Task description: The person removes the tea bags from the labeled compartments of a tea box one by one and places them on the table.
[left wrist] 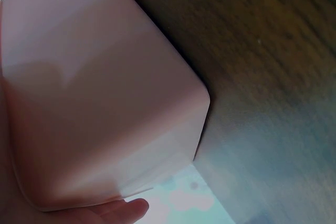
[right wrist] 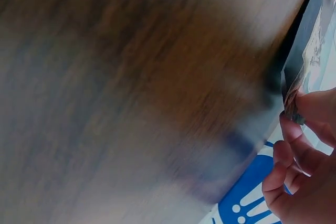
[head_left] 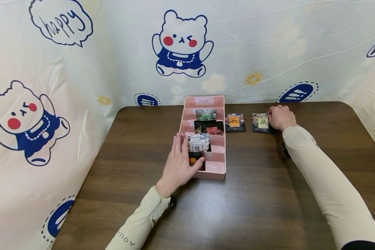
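My right hand point(head_left: 282, 117) pinches the right edge of a dark tea sachet point(head_left: 261, 123) with a pale green label, at the back right of the table. In the right wrist view, thumb and index finger point(right wrist: 295, 135) hold the sachet's edge point(right wrist: 310, 51). My left hand point(head_left: 179, 166) rests on the near left side of a pink divided box point(head_left: 218, 176), fingers extended along the rim. Its thumb reaches over a black sachet point(head_left: 192, 161) with an orange label in the nearest compartment. The left wrist view shows the box wall point(left wrist: 105, 93) close up.
Between box and right hand lies another orange-labelled sachet point(head_left: 235, 122). Farther back in the box stand a white sachet point(head_left: 198, 142), a red-labelled black one point(head_left: 212, 130) and a green-labelled one point(head_left: 206, 114). A printed cloth point(head_left: 237, 52) hangs behind the wooden table point(head_left: 253, 208).
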Available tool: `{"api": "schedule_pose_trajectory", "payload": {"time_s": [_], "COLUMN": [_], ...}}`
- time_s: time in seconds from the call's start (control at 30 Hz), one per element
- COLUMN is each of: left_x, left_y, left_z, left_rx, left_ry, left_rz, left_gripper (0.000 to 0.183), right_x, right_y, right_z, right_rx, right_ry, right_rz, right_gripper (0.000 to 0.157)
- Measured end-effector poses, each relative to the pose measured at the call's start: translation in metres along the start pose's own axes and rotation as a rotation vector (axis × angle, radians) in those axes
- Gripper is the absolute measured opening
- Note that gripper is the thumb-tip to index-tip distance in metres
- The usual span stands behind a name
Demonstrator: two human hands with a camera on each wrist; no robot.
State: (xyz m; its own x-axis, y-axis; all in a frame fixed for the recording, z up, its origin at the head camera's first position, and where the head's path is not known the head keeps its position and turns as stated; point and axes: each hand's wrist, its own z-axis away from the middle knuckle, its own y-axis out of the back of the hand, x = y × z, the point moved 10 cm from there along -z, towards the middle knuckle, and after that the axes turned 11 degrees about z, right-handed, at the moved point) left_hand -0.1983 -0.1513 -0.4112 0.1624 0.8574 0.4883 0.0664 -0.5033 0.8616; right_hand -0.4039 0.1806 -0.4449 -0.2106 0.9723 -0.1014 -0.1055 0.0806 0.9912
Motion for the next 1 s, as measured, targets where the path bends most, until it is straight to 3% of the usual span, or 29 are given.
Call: {"api": "schedule_pose_trajectory", "payload": {"time_s": [0.63, 1.0], "left_x": [0.003, 0.003], "left_y": [0.002, 0.002], "left_z": [0.000, 0.000], "left_rx": [0.032, 0.031], "left_ry": [-0.026, -0.020], "left_rz": [-0.013, -0.019], "left_gripper": [0.093, 0.093], "right_x": [0.003, -0.015], "right_y": [0.000, 0.017], "right_z": [0.000, -0.003], "right_rx": [0.000, 0.089], "right_ry": [-0.022, 0.009], "right_rz": [-0.039, -0.061], "right_gripper": [0.033, 0.030]}}
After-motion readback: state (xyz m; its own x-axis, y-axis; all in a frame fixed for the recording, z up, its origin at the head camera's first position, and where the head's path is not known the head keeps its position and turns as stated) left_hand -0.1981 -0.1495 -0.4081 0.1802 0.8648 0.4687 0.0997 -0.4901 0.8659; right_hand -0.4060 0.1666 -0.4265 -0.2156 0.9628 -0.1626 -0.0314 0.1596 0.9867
